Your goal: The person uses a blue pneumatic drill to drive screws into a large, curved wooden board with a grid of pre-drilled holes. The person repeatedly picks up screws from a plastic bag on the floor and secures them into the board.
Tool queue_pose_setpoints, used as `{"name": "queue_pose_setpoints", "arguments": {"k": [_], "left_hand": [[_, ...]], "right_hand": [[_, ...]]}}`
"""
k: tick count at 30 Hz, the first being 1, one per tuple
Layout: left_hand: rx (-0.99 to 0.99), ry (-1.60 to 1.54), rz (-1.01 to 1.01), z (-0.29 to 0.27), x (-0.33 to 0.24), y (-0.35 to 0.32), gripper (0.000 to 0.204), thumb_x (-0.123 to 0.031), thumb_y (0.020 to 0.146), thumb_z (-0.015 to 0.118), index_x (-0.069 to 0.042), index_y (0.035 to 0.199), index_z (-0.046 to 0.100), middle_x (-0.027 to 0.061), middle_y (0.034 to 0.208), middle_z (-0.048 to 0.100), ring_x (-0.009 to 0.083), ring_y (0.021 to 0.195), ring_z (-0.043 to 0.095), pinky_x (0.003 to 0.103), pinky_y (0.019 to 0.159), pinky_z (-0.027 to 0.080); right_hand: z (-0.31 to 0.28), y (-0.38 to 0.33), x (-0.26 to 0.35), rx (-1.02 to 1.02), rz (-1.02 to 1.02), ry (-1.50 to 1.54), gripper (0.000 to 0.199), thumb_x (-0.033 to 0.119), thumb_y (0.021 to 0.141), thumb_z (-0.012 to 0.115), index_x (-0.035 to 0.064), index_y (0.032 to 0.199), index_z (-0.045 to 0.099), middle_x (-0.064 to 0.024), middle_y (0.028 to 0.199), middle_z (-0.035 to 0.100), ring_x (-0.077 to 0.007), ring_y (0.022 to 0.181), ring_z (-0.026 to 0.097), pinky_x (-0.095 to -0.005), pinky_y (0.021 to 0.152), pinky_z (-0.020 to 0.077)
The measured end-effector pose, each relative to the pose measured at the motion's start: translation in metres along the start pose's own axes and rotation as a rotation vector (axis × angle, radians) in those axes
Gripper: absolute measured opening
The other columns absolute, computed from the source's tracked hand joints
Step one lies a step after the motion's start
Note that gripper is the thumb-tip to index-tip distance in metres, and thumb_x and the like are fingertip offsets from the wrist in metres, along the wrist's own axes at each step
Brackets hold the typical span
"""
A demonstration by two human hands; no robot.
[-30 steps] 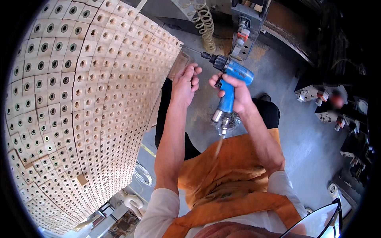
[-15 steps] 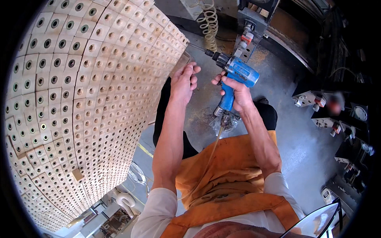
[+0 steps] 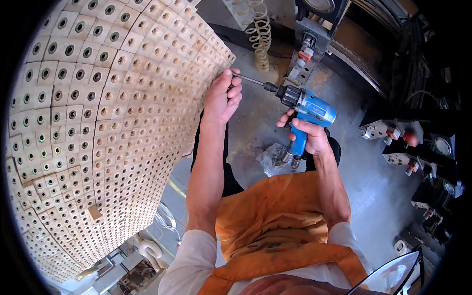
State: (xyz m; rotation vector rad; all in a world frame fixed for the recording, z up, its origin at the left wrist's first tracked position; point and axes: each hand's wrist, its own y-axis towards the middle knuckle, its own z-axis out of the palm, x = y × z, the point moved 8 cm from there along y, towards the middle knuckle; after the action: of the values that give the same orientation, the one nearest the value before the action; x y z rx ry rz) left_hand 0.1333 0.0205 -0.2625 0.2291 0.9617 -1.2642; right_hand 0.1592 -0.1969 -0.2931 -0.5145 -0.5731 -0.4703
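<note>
My right hand (image 3: pixel 310 133) is wrapped round the grip of a blue pneumatic driver (image 3: pixel 317 110), whose chuck carries a long thin steel bit (image 3: pixel 253 80) pointing left. At the tip of that bit, my left hand (image 3: pixel 222 98) is closed with thumb and fingers pinched together; whatever they hold is too small or hidden to name. Just left of this hand rises a large stack of pale wooden blocks (image 3: pixel 142 93), each with a round hole. Dark metal inserts (image 3: pixel 70 50) sit in the holes on the left side, while those nearer my hand look bare.
A clear plastic bag (image 3: pixel 272 160) with dark contents is below the driver. Coiled air hose (image 3: pixel 260 37) hangs at the back, beside a machine fitting with a red part (image 3: pixel 306 54). Black machinery with gauges (image 3: pixel 442 146) lines the right. White cable (image 3: pixel 166 216) lies at lower left.
The driver has moved right and toward me, drawing the bit's tip away from the stack's edge. My left hand has closed its fingers at the tip.
</note>
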Motion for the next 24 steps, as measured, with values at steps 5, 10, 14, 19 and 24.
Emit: {"name": "queue_pose_setpoints", "arguments": {"k": [5,10,14,19,24], "left_hand": [[-0.040,0.324,-0.030,0.007,-0.007,0.010,0.024,-0.027,0.098,0.052,-0.003,0.105,0.055,-0.0008,0.077,0.050,0.0033,0.055,0.039,0.016,0.043,0.029],[-0.051,-0.024,0.091,0.017,-0.006,0.029,0.028,-0.023,0.100,0.048,-0.003,0.120,0.051,0.0015,0.083,0.050,0.0052,0.059,0.039,0.017,0.045,0.031],[-0.062,-0.108,0.101,0.012,-0.004,0.034,0.029,-0.020,0.100,0.046,-0.005,0.125,0.049,0.0017,0.084,0.050,0.0060,0.060,0.039,0.017,0.046,0.032],[-0.018,-0.129,0.103,0.011,-0.006,0.031,0.026,-0.020,0.100,0.047,-0.005,0.121,0.050,0.0021,0.085,0.051,0.0059,0.061,0.040,0.017,0.046,0.032],[-0.071,-0.052,-0.046,0.011,0.005,0.022,0.018,-0.017,0.098,0.047,-0.003,0.109,0.051,0.0033,0.086,0.052,0.0065,0.058,0.041,0.019,0.045,0.031]], "right_hand": [[0.013,-0.011,0.023,-0.064,-0.104,-0.207,0.027,0.012,0.084,0.067,0.0022,0.107,0.059,-0.0137,0.107,0.065,-0.0240,0.101,0.064,-0.0263,0.062,0.0490],[0.024,0.015,0.009,-0.070,-0.110,0.012,0.024,0.010,0.087,0.063,0.0018,0.109,0.057,-0.0143,0.108,0.064,-0.0244,0.102,0.064,-0.0259,0.061,0.0484],[0.030,0.030,0.007,-0.018,-0.116,0.062,0.023,0.009,0.086,0.063,0.0029,0.107,0.056,-0.0135,0.100,0.065,-0.0236,0.099,0.065,-0.0249,0.060,0.0481],[0.029,0.032,0.008,-0.044,-0.119,0.035,0.023,0.008,0.085,0.065,0.0027,0.105,0.056,-0.0129,0.098,0.065,-0.0229,0.095,0.066,-0.0241,0.058,0.0481],[0.030,0.032,0.010,-0.072,-0.115,0.045,0.023,0.007,0.084,0.066,0.0028,0.105,0.057,-0.0120,0.096,0.066,-0.0230,0.093,0.067,-0.0250,0.058,0.0485]]}}
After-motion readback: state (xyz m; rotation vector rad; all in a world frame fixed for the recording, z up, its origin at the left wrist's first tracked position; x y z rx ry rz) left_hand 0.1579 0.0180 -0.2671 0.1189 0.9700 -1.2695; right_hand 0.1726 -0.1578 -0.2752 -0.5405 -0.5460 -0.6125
